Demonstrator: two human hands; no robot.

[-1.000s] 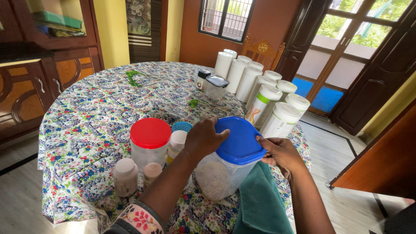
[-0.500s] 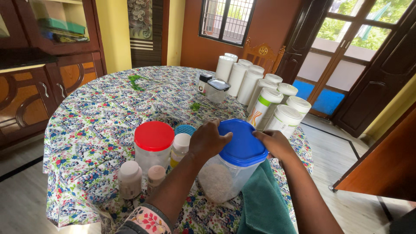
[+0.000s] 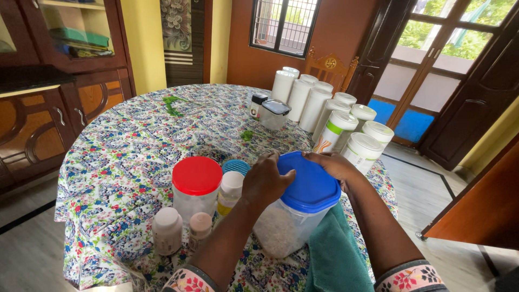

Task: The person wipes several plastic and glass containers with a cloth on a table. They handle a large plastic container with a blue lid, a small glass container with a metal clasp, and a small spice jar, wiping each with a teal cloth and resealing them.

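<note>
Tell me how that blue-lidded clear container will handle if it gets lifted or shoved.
The container looks partly filled with white grains, so probably bottom-heavy and unlikely to tip. Its plastic walls look rigid but smooth, maybe slippery. Both the left hand and right hand rest on the blue lid.

1. A round table (image 3: 135, 140) under a floral cloth.
2. A red-lidded jar (image 3: 197, 186) beside a small yellow bottle (image 3: 230, 192).
3. Two small white bottles (image 3: 167, 230) near the front edge.
4. Tall white canisters (image 3: 313, 105) clustered at the far right.
5. A teal cloth (image 3: 335, 257).
</note>
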